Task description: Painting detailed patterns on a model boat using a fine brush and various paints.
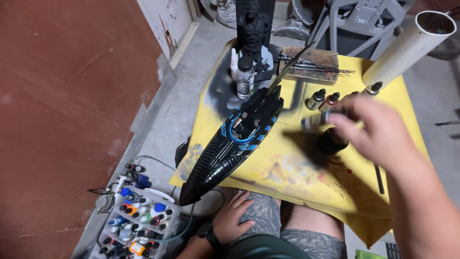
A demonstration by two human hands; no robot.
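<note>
Our right hand reaches out over the yellow table, its fingers curled around a small paint bottle that pokes out leftward from the fingertips (the hand is motion-blurred, so we cannot tell the bottle's colour for sure). Directly below the hand a dark round jar stands on the table, just beside the held bottle. Our forearm comes in from the lower right, angled up and to the left.

Our left hand rests flat on our left thigh, fingers loosely spread, holding nothing, a black watch on the wrist.

A long black model ship hull with blue markings lies slantwise across the table's left side, its pointed bow overhanging the near edge. Behind the right hand a row of dropper bottles stands upright. A clear bottle with a black cap stands near the far left corner, in front of a black figurine. On the floor to the left, a white tray holds many small paint bottles with coloured caps.
</note>
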